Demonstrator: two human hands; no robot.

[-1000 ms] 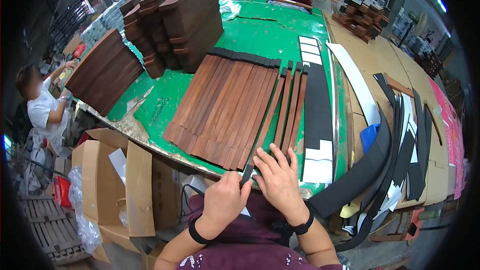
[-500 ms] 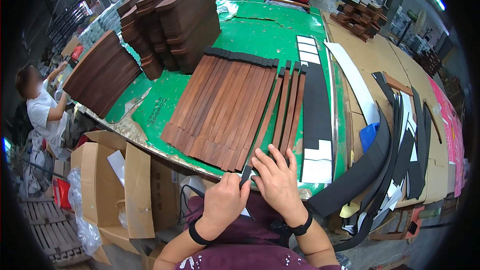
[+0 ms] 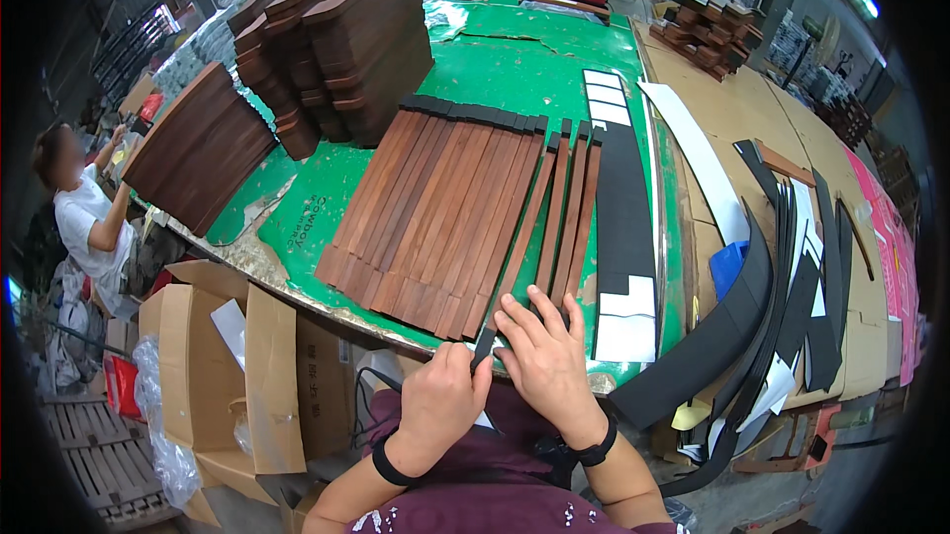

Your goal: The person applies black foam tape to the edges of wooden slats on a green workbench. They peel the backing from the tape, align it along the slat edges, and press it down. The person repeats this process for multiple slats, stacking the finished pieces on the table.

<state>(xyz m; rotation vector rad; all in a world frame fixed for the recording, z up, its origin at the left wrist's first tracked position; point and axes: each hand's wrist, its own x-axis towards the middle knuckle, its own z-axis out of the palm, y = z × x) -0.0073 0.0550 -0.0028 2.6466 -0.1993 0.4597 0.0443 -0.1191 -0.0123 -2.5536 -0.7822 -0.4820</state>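
Note:
My left hand is closed at the table's near edge, thumb and fingers pinching a short black foam strip. The strip lies at the near end of a brown wooden slat. Right beside it, my right hand lies flat with fingers stretched out, the fingertips at the near ends of the loose slats; its palm side is hidden. Several more wooden slats lie side by side to the left, with black pieces capping their far ends. A few loose slats stand slightly apart at the right of this row.
On the green tabletop stand tall stacks of dark wooden boards. A black foam sheet with white backing lies at right, beyond it curved black strips. An open carton stands below left. Two other people work farther off.
The view has shifted slightly. The black strip now lies against the slat's end, showing more of its length between my hands. Both hands stay nearly in place.

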